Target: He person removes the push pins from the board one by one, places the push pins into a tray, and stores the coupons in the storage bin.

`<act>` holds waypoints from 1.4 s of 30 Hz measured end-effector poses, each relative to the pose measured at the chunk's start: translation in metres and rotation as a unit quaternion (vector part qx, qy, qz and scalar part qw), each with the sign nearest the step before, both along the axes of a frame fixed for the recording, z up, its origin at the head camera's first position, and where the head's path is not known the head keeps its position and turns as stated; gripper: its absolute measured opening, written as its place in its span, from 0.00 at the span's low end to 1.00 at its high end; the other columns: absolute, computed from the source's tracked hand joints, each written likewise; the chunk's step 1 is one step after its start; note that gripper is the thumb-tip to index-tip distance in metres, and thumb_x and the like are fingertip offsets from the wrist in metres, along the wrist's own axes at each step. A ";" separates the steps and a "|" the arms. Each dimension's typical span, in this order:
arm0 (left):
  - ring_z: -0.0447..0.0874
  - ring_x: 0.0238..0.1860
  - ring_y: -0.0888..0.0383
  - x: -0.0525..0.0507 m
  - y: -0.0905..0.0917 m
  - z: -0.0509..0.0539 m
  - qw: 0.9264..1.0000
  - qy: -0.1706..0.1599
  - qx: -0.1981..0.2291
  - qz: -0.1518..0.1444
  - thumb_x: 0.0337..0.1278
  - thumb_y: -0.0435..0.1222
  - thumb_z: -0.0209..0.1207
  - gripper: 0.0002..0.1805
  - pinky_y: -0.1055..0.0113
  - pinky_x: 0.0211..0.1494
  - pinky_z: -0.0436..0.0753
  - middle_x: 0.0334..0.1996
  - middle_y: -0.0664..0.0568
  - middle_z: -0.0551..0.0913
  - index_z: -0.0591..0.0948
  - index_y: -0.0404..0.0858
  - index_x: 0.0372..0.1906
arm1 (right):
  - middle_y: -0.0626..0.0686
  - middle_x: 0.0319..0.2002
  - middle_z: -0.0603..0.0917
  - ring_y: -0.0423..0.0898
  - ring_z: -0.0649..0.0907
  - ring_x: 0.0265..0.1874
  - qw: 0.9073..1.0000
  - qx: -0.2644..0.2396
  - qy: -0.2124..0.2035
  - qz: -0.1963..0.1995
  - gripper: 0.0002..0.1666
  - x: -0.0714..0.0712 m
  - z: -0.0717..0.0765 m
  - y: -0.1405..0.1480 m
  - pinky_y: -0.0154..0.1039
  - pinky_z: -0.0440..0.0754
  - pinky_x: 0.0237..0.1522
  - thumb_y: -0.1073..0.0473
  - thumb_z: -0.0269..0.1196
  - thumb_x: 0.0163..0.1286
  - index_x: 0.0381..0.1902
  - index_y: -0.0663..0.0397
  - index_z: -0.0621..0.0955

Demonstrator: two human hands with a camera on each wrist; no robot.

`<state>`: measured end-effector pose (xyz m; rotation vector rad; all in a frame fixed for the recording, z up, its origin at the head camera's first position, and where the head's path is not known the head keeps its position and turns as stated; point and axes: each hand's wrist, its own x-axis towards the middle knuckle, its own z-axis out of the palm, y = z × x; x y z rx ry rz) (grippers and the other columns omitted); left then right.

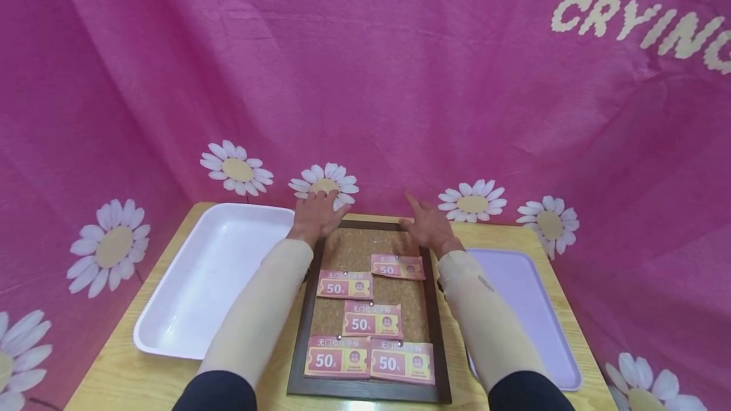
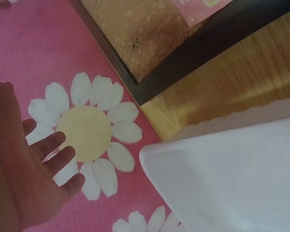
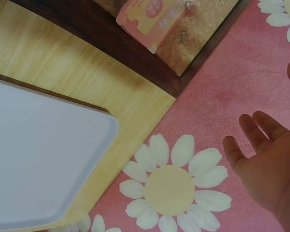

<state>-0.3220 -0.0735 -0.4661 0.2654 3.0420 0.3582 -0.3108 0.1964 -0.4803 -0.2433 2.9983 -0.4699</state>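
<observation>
A dark-framed cork board point(image 1: 354, 252) lies on the table between my forearms. Several pink-and-yellow paper coupons point(image 1: 388, 321) marked 50 are fixed to it, each with a small pin at its top edge. My left hand point(image 1: 317, 215) is over the board's far left corner, fingers loosely extended, holding nothing. Over the far right corner my right hand point(image 1: 429, 226) is spread with nothing in it. In the wrist views both the left hand point(image 2: 29, 164) and the right hand point(image 3: 268, 159) appear apart from the board's frame.
A deep white tray point(image 1: 150, 328) sits on the wooden table point(image 1: 108, 360) at the left. At the right lies a shallow lilac tray point(image 1: 533, 309), partly hidden by my right forearm. A pink curtain point(image 1: 377, 81) with printed daisies hangs behind and beside the table.
</observation>
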 end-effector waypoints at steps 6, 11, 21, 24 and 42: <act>0.62 0.70 0.42 0.006 0.002 -0.010 1.000 -0.009 -0.012 -0.006 0.67 0.65 0.34 0.38 0.41 0.69 0.62 0.70 0.43 0.66 0.59 0.49 0.74 | 0.65 0.72 0.61 0.66 0.64 0.70 1.000 0.007 -0.011 -0.002 0.42 0.002 -0.009 0.001 0.62 0.62 0.68 0.42 0.52 0.72 0.77 0.39 0.48; 0.63 0.70 0.41 0.010 0.004 -0.020 1.000 -0.003 -0.012 -0.015 0.68 0.63 0.37 0.37 0.40 0.68 0.63 0.70 0.42 0.67 0.59 0.47 0.74 | 0.64 0.73 0.60 0.64 0.61 0.72 1.000 -0.006 -0.016 -0.007 0.41 0.005 -0.013 0.001 0.63 0.61 0.69 0.43 0.53 0.72 0.77 0.39 0.50; 0.60 0.72 0.41 0.023 0.013 -0.035 0.999 -0.017 -0.015 -0.038 0.66 0.63 0.40 0.38 0.39 0.70 0.61 0.71 0.43 0.64 0.58 0.48 0.75 | 0.62 0.72 0.63 0.63 0.68 0.68 0.999 -0.027 -0.027 0.002 0.39 0.013 -0.027 0.003 0.60 0.68 0.65 0.46 0.56 0.67 0.74 0.39 0.58; 0.60 0.71 0.41 0.028 0.015 -0.037 0.996 -0.010 -0.062 -0.064 0.65 0.61 0.45 0.37 0.38 0.68 0.63 0.73 0.46 0.61 0.58 0.51 0.75 | 0.62 0.71 0.65 0.63 0.68 0.67 0.999 -0.040 -0.025 0.009 0.37 0.014 -0.029 0.003 0.59 0.68 0.65 0.45 0.55 0.69 0.73 0.40 0.59; 0.64 0.70 0.42 0.029 0.025 -0.057 0.998 -0.038 -0.012 -0.054 0.68 0.63 0.37 0.36 0.38 0.70 0.60 0.71 0.46 0.65 0.60 0.49 0.73 | 0.62 0.67 0.70 0.61 0.71 0.65 0.996 -0.059 -0.051 0.031 0.33 0.020 -0.042 0.004 0.58 0.67 0.66 0.41 0.48 0.74 0.72 0.44 0.63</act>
